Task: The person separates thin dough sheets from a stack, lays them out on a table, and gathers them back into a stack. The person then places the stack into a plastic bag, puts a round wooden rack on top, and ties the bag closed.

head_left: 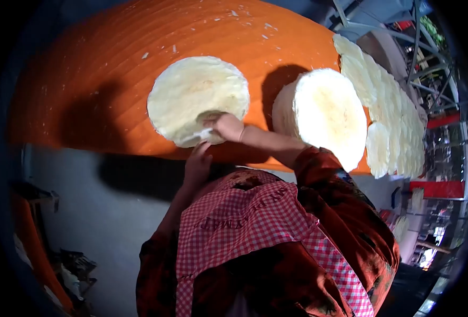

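A thin, round, cream-coloured flatbread [194,95] lies flat on an orange cloth. My right hand [227,128] reaches across from the right, low over its near edge, with the fingers curled in; what they hold, if anything, is hidden. Below it, my left hand [198,159] comes up to the same edge, its fingertips pinched at a small white raised bit, apparently the bread's rim. To the right rises a thick stack of similar flatbreads [330,113], brightly lit on top.
Overlapping flatbreads [398,119] spread along the right end of the orange cloth [123,58]. White flakes are scattered on its far side. Metal framework [429,68] stands beyond at the right. Grey floor [112,227] shows at the near left, by a checked apron [239,216].
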`<control>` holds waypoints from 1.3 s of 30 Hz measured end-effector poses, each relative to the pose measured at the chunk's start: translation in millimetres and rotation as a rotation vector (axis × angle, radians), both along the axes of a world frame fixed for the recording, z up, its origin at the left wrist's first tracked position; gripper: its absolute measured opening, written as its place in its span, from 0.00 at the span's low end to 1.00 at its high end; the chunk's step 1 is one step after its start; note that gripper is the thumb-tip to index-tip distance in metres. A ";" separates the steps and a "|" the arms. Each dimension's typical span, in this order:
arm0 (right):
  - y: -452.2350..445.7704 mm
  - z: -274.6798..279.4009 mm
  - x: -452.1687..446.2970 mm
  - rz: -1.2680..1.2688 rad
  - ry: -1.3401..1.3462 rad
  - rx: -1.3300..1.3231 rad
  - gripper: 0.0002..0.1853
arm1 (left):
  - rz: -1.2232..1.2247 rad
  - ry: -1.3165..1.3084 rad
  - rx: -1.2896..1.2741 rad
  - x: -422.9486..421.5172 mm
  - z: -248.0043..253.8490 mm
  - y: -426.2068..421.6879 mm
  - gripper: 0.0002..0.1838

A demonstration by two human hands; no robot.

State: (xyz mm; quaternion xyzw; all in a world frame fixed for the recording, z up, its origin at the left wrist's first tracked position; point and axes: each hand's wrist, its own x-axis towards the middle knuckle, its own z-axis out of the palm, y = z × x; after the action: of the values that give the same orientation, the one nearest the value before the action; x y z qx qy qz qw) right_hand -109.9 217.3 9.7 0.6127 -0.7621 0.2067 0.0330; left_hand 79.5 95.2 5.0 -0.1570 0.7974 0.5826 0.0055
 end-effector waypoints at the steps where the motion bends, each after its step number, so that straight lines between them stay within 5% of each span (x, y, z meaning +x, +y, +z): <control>1: -12.2 6.8 -19.7 -0.172 -0.125 0.389 0.09 | -0.028 0.074 -0.223 -2.8 -6.5 4.0 0.26; 2: -23.1 39.3 -40.3 -0.248 -0.149 0.407 0.07 | -0.061 0.143 -0.449 -4.8 -10.8 5.1 0.28; 4: -39.7 84.4 -98.2 -0.261 -0.416 0.085 0.09 | -0.124 0.026 -0.321 -4.3 -14.8 -0.9 0.31; 6: -52.2 159.4 -116.8 -0.300 -0.162 -0.135 0.08 | -0.112 0.102 -0.360 -5.9 -20.9 -4.7 0.29; 8: -50.8 206.5 -89.6 -0.249 0.061 -0.087 0.10 | 0.021 0.206 -0.243 -3.4 -32.1 -12.7 0.25; 9: -43.6 194.9 -78.3 -0.203 0.093 -0.057 0.12 | 0.087 0.260 -0.187 -2.3 -37.9 -17.6 0.22; 13: -14.8 80.2 -17.8 -0.107 0.067 -0.062 0.20 | 0.618 0.006 0.750 0.4 -28.1 -25.4 0.14; 16: 0.6 4.0 13.6 -0.107 0.018 -0.059 0.22 | 0.589 -0.100 1.035 -0.4 -8.9 -31.4 0.14; 21: 5.1 7.4 14.2 -0.181 -0.023 0.009 0.15 | 0.615 -0.072 1.086 -1.4 3.1 -28.6 0.14; 29: 7.9 6.1 41.4 -0.144 -0.068 0.123 0.34 | 0.472 -0.029 1.258 -4.2 -10.9 -43.4 0.16; 39: -17.0 8.6 36.9 -0.228 -0.146 0.191 0.36 | 0.272 -0.056 1.216 -16.5 22.4 -34.9 0.28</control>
State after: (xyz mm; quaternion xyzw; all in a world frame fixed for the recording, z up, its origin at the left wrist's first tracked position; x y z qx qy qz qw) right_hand -73.0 200.3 18.4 0.5059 -0.8432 0.1723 -0.0577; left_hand 63.0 60.3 27.3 -0.2412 0.2956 0.9235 0.0403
